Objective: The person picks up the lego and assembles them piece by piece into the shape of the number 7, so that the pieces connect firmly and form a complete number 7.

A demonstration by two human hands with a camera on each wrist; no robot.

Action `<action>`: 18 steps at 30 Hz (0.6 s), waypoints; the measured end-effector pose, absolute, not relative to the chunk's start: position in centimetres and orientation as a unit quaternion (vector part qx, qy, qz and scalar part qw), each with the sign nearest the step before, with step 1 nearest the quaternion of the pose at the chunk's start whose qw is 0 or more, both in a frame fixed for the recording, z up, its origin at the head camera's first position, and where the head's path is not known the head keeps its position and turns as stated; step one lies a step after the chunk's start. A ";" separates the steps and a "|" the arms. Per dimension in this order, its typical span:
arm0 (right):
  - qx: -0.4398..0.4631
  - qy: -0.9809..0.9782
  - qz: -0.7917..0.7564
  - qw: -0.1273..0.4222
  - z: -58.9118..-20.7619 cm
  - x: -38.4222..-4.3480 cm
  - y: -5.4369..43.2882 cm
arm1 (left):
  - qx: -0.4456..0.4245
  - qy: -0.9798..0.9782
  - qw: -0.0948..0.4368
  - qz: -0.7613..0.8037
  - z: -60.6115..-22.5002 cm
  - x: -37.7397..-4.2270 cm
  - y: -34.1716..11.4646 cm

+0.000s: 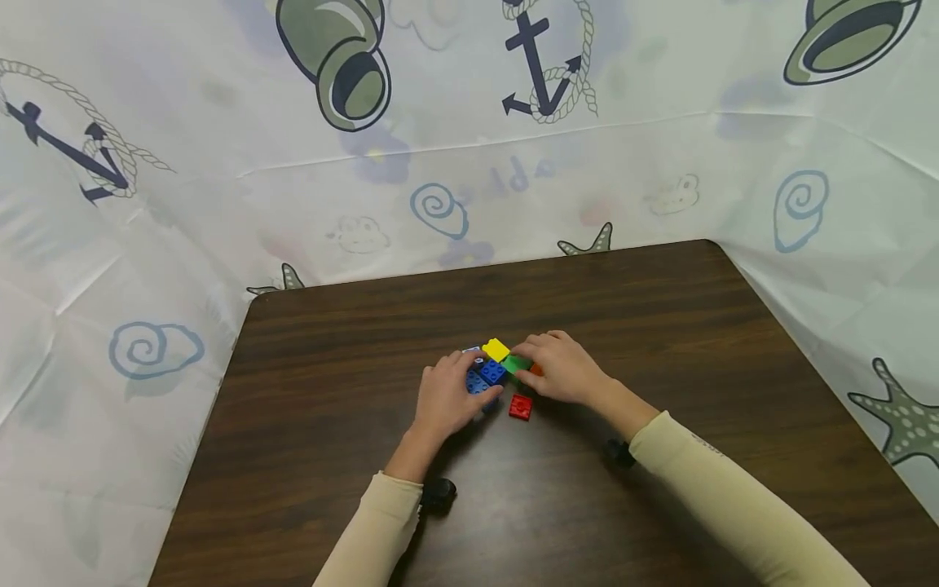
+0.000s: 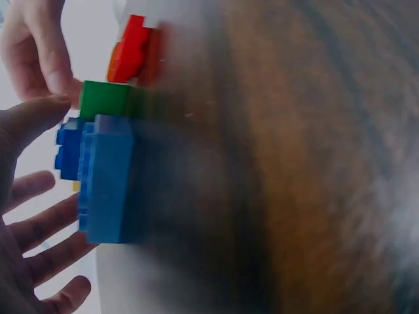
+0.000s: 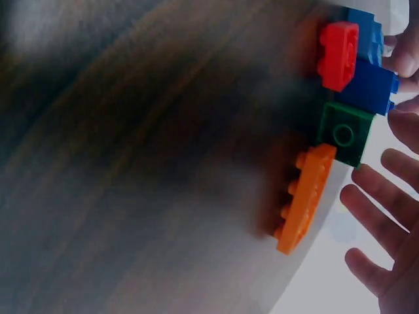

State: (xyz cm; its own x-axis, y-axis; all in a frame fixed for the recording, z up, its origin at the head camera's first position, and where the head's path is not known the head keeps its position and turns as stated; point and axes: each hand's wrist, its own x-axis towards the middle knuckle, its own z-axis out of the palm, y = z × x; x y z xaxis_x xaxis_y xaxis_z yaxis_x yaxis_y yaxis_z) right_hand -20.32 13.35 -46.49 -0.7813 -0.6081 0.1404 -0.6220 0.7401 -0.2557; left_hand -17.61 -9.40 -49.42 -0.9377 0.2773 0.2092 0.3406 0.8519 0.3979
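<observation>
A small cluster of toy building bricks lies on the table. My left hand (image 1: pixel 447 395) is at its left side, fingers spread and thumb reaching along the near side of the light blue brick (image 2: pixel 108 180). A dark blue brick (image 1: pixel 493 372) sits beside it, with a yellow brick (image 1: pixel 495 350) behind. On the right, my right hand (image 1: pixel 561 367) has its fingers extended around the green brick (image 3: pixel 347 131); whether they touch it is unclear. An orange brick (image 3: pixel 306 199) lies partly beneath that hand, studs sideways. Nearer the front is a red brick (image 1: pixel 520 407).
The dark wood-grain table (image 1: pixel 330 456) ends at a far edge against a white printed sheet (image 1: pixel 220 220). A pale brick (image 1: pixel 473 351) is partly hidden behind the left fingers. Black wrist cameras (image 1: pixel 438 496) sit under both forearms.
</observation>
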 end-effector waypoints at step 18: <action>0.315 -0.935 0.158 0.019 -48.3 -20.7 12.5 | -0.129 -0.950 0.077 -0.272 -50.8 -18.2 -8.2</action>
State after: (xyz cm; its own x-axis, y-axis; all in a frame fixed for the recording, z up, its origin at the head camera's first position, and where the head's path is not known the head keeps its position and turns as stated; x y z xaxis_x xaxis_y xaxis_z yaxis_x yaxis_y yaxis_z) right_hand -20.67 12.52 -48.27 -0.8004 -0.5838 0.1359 -0.5960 0.7510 -0.2841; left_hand -18.18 -8.23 -50.80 -0.9551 0.2025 0.2162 0.2863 0.8186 0.4979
